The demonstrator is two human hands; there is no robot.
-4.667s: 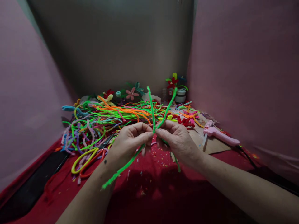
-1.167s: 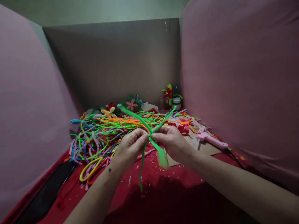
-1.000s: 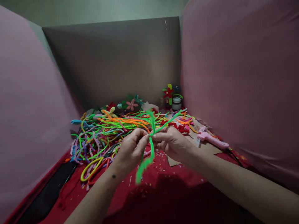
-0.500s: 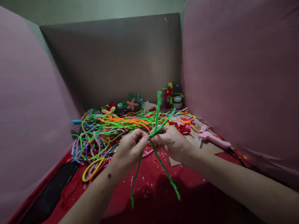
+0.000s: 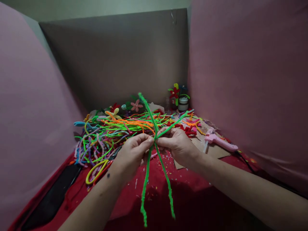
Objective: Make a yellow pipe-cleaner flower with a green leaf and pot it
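Note:
Green pipe cleaners cross at one point between my hands, with ends sticking up and to the right and two more hanging down. My left hand pinches them just left of the crossing, thumb and forefinger pressed together. From the other side my right hand grips the same crossing between thumb and fingers. The fingertips almost touch and hide part of the crossing. Behind my hands lies a heap of loose pipe cleaners in orange, green, purple and other colours.
A pink hot glue gun lies on cardboard at the right. Yellow-handled scissors and a black flat object are at the left. Pipe-cleaner flowers stand at the back. Scraps dot the red cloth.
The upright green end has tipped over to the left, and the right-hand end reaches further right. The hanging ends have swung closer together. Both hands keep their pinch at the crossing.

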